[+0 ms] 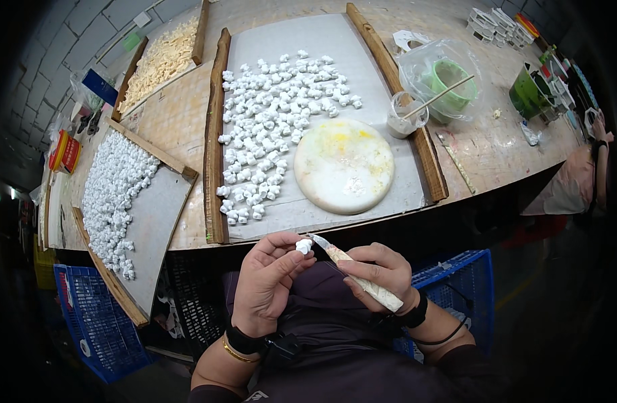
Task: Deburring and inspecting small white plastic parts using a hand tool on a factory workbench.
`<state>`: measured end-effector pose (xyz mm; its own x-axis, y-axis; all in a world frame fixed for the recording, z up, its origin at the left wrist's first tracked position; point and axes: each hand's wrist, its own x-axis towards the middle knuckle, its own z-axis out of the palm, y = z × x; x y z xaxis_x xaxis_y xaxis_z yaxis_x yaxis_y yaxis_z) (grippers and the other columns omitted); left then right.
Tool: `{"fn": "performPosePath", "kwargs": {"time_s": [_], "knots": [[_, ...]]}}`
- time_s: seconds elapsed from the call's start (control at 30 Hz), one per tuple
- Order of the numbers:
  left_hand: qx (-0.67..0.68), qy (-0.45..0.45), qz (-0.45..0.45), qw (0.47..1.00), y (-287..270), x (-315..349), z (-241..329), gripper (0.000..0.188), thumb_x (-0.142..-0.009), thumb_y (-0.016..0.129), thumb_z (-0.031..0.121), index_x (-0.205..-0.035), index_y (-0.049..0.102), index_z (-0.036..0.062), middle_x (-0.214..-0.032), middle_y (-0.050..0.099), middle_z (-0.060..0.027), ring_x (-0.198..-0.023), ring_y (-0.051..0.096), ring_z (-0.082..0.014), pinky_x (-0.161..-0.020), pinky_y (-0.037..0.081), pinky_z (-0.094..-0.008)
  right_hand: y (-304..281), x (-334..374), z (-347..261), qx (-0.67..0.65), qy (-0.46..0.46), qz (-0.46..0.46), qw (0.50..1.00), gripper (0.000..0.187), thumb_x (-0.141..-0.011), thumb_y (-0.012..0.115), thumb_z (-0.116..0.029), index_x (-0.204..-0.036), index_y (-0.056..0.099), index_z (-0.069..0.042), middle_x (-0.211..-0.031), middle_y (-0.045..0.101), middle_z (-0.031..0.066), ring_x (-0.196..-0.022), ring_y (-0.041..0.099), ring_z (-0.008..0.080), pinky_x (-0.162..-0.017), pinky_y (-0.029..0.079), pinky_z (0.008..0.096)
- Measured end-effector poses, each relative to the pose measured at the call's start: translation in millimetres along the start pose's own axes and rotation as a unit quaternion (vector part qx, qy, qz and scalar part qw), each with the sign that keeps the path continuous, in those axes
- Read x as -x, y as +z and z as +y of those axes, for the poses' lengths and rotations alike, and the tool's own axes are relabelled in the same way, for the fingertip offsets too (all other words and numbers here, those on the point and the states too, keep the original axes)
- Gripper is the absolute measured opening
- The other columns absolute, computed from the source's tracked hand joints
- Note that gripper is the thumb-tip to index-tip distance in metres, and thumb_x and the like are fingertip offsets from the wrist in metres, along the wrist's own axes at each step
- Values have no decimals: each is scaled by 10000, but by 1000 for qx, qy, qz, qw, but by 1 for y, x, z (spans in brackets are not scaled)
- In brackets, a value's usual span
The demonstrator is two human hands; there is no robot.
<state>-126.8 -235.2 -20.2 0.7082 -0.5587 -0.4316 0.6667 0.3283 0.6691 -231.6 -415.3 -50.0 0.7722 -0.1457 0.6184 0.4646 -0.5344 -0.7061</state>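
Between the thumb and fingers of my left hand point(267, 277) is a small white knobbly piece point(304, 247), held up just in front of the table edge. My right hand point(384, 267) grips a knife point(339, 256) with a thick, wrapped pale handle. Its blade tip is at or very close to the top of the white piece; I cannot tell whether they touch. Beyond my hands, many similar white pieces point(278, 114) lie spread on a pale board point(288, 37). On the same board rests a round white slab point(345, 171) with yellow stains.
Wooden strips point(218, 134) border the board. Farther left, a second tray point(154, 215) holds heaped white pieces; cream-coloured pieces point(164, 57) lie behind it. At right stand a clear cup point(399, 124) with a stick and a green bowl point(453, 101) in plastic. Blue crates point(104, 329) sit below.
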Motion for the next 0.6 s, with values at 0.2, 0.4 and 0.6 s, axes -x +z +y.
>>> {"fn": "performPosePath", "kwargs": {"time_s": [0.2, 0.4, 0.6], "knots": [[-15, 20, 4, 1000, 2, 1, 3, 263, -839, 644, -42, -1087, 554, -42, -1050, 646, -160, -932, 657, -199, -849, 556, -316, -2, 2, 0, 11, 18, 13, 1000, 331, -681, 720, 21, -1004, 708, -47, -942, 641, 98, -655, 602, 186, -567, 495, 268], [-19, 33, 13, 999, -2, -1, 5, 251, -850, 634, -40, -1089, 555, -40, -1044, 643, -154, -922, 652, -191, -846, 549, -306, -3, 2, -1, 17, 32, 16, 999, 311, -690, 710, 16, -996, 703, -36, -931, 637, 103, -684, 615, 197, -588, 504, 277], [-145, 119, 53, 981, -22, -19, 18, 249, -842, 642, -38, -1078, 565, -29, -1024, 637, -123, -900, 642, -159, -818, 541, -276, -6, 4, -1, 26, 36, 14, 999, 297, -683, 707, 5, -978, 702, -26, -919, 631, 112, -682, 614, 204, -588, 506, 280]]}}
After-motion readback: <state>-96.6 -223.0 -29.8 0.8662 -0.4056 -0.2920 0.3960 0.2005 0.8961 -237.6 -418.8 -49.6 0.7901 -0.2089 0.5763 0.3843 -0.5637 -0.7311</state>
